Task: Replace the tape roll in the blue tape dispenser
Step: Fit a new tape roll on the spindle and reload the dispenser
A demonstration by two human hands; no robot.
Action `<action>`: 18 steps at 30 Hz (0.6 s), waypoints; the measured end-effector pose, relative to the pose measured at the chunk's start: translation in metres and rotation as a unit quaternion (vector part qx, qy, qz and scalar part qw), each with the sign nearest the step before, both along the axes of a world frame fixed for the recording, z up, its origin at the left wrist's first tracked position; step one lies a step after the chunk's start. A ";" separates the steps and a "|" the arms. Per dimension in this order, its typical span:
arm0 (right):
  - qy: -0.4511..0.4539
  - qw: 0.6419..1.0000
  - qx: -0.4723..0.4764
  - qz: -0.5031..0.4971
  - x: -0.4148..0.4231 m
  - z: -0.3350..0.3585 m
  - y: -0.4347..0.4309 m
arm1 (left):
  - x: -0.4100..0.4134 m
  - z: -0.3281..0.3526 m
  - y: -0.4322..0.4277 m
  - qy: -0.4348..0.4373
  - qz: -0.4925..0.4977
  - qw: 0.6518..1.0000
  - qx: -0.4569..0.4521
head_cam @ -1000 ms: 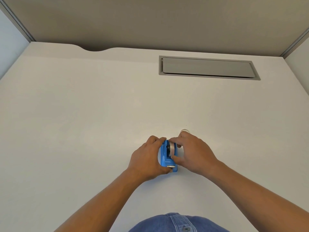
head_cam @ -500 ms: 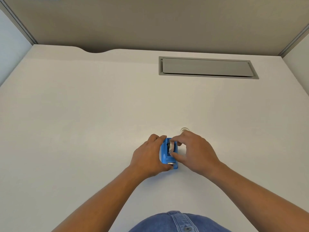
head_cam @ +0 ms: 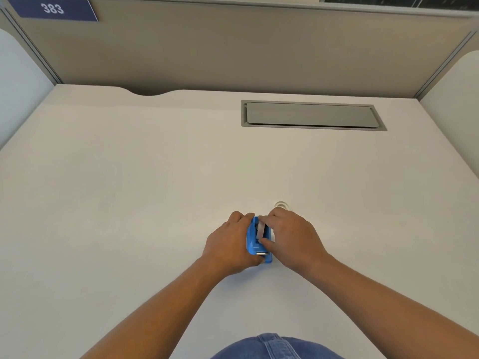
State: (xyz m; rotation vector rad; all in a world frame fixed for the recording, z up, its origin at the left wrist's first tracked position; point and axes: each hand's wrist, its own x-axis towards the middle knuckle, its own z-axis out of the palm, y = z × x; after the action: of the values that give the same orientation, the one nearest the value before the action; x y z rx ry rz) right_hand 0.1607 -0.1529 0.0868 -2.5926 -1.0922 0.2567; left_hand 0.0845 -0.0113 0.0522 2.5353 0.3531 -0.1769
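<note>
A small blue tape dispenser [head_cam: 252,243] stands on the white desk [head_cam: 129,203] near the front middle, its metal cutter end toward me. My left hand [head_cam: 229,242] wraps its left side and holds it steady. My right hand [head_cam: 290,237] pinches a clear tape roll [head_cam: 260,230] between thumb and forefinger, the roll upright and partly inside the dispenser's slot. A second clear tape roll [head_cam: 282,204] lies flat on the desk just beyond my right hand, partly hidden by my knuckles.
A grey cable hatch [head_cam: 311,116] is set into the desk at the back right. Beige partition walls [head_cam: 233,47] close the back and sides; a blue sign reading 383 [head_cam: 53,9] hangs top left. Blue denim [head_cam: 274,347] shows at the bottom edge.
The camera has tilted upward, showing more of the partition. My right fingers have shifted on the roll, which sits more upright in the slot. My left hand keeps its hold.
</note>
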 end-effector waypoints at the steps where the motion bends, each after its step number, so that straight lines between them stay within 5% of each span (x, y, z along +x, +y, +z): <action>1: -0.002 1.000 -0.004 0.002 0.000 0.000 0.000 | 0.000 0.000 0.000 0.000 -0.001 1.000 0.002; 18: -0.043 0.999 -0.029 0.008 -0.003 0.006 0.002 | -0.005 0.012 -0.005 -0.067 0.004 0.997 -0.023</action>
State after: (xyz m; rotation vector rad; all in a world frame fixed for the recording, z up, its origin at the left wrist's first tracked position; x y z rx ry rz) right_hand 0.1582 -0.1506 0.0931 -2.6689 -1.1517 0.1853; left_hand 0.0793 -0.0159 0.0639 2.4833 0.3032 -0.0121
